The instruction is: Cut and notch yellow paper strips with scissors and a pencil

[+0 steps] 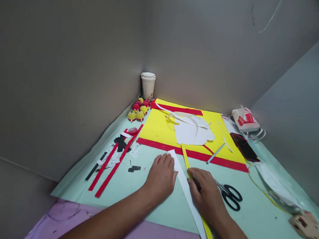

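A long white paper strip [187, 189] runs from the table's middle to the near edge. My left hand [162, 173] lies on the green sheet, fingers flat and forward, beside the strip's far end. A narrow yellow strip [184, 155] passes under my right hand [205, 191], whose fingers are curled around a dark object; most of it is hidden by them. Black-handled scissors [232, 196] lie right of that hand, their blades reaching behind it. Beyond my hands, a white paper piece [192, 133] rests on a yellow sheet [156, 124] with red borders.
Red strips [116, 163] and black scraps [122, 143] lie at left. Behind them are several red and yellow balls [140, 115] and a paper cup [148, 84]. A phone [245, 147], a red-and-white packet [244, 119] and a wooden piece [304, 225] lie at right.
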Demonstrator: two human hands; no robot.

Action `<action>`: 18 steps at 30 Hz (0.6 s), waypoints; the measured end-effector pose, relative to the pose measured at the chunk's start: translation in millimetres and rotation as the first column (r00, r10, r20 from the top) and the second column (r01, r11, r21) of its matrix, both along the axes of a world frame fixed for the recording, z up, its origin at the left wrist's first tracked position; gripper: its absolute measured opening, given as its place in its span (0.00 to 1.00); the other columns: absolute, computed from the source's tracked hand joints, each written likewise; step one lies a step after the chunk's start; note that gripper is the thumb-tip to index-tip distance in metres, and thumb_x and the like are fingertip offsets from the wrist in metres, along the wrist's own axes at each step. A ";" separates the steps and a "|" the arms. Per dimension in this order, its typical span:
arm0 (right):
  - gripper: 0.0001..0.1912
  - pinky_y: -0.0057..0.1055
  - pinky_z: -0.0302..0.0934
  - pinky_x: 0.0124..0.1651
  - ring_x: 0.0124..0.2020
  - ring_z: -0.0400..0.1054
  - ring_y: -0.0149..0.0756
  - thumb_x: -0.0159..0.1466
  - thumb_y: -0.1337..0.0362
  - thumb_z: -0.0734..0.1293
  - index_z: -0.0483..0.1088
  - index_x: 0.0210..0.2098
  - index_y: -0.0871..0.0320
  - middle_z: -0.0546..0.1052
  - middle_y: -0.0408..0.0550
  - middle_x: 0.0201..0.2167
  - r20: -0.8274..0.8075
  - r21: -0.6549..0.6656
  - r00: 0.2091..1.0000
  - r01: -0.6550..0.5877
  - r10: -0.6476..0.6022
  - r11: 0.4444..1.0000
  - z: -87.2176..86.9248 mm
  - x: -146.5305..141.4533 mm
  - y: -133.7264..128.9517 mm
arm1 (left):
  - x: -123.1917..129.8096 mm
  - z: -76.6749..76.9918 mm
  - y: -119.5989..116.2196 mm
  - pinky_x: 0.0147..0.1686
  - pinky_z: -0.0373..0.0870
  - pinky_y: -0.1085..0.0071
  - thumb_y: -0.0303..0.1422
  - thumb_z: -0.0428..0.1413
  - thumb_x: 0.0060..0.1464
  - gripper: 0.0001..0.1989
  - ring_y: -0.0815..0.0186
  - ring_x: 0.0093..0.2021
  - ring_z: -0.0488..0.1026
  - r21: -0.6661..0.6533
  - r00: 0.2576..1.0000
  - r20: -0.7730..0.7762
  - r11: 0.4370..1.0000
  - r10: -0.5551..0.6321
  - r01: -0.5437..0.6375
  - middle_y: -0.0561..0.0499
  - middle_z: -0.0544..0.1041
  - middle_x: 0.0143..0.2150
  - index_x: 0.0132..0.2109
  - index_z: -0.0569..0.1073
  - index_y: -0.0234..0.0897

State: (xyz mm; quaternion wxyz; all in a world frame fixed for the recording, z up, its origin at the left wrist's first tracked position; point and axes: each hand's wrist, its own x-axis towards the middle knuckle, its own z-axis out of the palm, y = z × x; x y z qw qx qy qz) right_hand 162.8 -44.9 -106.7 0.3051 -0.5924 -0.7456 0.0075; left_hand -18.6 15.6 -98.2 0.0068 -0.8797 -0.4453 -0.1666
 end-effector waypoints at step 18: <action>0.18 0.30 0.57 0.36 0.37 0.73 0.41 0.56 0.73 0.63 0.71 0.46 0.61 0.80 0.51 0.36 0.077 -0.511 0.959 0.272 -0.272 0.816 37.1 -18.1 58.9 | 0.1 6.0 1.6 0.61 0.58 0.54 0.33 0.46 0.64 0.23 0.49 0.63 0.63 -0.065 0.999 -0.028 0.998 0.015 -0.016 0.34 0.68 0.62 0.60 0.67 0.23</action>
